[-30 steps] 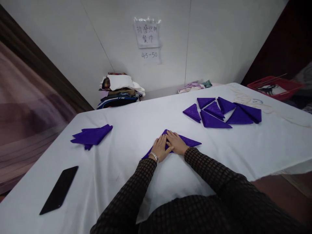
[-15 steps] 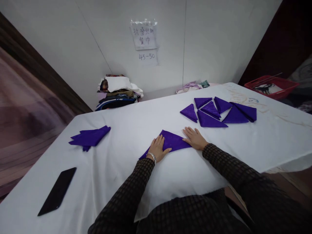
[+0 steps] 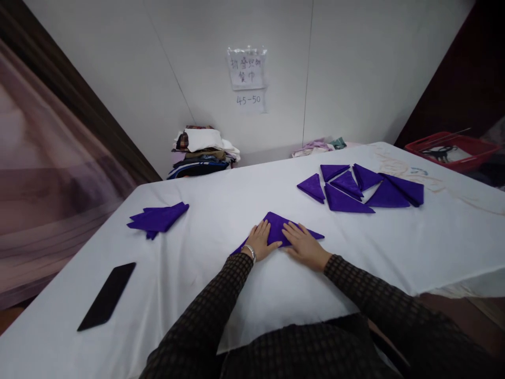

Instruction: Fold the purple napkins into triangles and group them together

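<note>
A purple cloth napkin, folded into a wide triangle, lies in front of me on the white-covered table. My left hand rests flat on its left half, fingers stretched out, with a bracelet at the wrist. On the right half lies my right hand, palm down and fingers extended. The napkin's peak shows above and between the hands, and its right tip sticks out past my right fingers. Both hands partly cover the cloth.
Several folded purple napkins lie at the back right. Left stand a fan-shaped purple napkin and a dark flat panel. Stacked clothes, a pink cloth and a red basket are beyond the table. A paper sign hangs on the wall.
My right hand has moved left from the napkin's right tip onto its middle. My left hand stays on the left half. The whole view has shifted slightly.
</note>
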{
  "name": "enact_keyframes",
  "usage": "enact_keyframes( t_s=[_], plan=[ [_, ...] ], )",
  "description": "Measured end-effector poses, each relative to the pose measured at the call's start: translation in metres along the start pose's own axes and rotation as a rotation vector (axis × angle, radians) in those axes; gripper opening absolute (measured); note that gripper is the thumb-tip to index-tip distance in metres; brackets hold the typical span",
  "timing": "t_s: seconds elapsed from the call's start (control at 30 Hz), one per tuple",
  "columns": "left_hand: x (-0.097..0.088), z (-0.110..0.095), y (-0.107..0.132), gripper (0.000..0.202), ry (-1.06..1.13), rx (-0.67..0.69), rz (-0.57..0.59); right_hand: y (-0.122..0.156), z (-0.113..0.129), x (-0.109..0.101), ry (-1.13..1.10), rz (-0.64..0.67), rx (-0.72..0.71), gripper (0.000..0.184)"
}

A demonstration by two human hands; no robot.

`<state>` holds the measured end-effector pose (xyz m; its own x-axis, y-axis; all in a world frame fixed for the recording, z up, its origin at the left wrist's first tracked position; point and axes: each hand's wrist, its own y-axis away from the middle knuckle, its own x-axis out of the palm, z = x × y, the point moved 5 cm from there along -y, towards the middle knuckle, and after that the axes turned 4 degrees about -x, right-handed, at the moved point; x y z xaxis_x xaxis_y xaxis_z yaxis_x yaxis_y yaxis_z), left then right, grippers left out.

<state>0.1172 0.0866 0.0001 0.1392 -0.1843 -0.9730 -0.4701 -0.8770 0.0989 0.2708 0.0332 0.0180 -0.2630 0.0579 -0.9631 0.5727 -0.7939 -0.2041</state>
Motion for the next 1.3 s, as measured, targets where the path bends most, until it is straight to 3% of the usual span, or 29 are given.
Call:
enact_keyframes(
  t_s=[0.17,0.3,0.43,0.53,0.7,0.83,0.97,1.1,1.2,1.3],
  plan=[
    [-0.012,0.005,0.017,0.092,0.036,0.102,0.003,-0.005,-0.005,0.018,-0.096,0.065,0.001,0.063],
    [-0.023,0.019,0.045,0.069,0.010,0.221,-0.039,-0.002,-0.011,0.018,-0.128,0.065,-0.031,0.062],
    [-0.025,0.037,0.065,0.064,-0.003,0.227,-0.057,-0.001,-0.014,0.016,-0.151,0.092,-0.068,0.064],
    [-0.023,0.039,0.073,0.061,-0.016,0.208,-0.042,-0.001,-0.022,0.010,-0.185,0.125,-0.123,0.065],
    [-0.033,0.005,0.085,0.051,-0.056,0.191,0.059,-0.004,-0.024,-0.005,-0.210,0.155,-0.189,0.066],
    [-0.042,-0.031,0.094,0.043,-0.118,0.134,0.227,0.003,0.021,-0.005,-0.256,0.123,-0.228,0.070],
    [-0.050,-0.055,0.096,0.040,-0.108,0.145,0.254,0.021,0.066,0.007,-0.443,0.009,-0.139,0.059],
    [-0.059,-0.055,0.091,0.031,0.047,0.141,0.303,0.035,0.070,0.011,-0.570,-0.125,-0.041,0.041],
    [-0.065,-0.046,0.079,0.039,0.342,0.139,0.312,0.039,0.066,0.012,-0.615,-0.099,-0.065,0.039],
    [-0.061,-0.034,0.064,0.046,0.684,0.125,0.232,0.040,0.064,0.011,-0.661,-0.096,-0.081,0.039]
  ],
)
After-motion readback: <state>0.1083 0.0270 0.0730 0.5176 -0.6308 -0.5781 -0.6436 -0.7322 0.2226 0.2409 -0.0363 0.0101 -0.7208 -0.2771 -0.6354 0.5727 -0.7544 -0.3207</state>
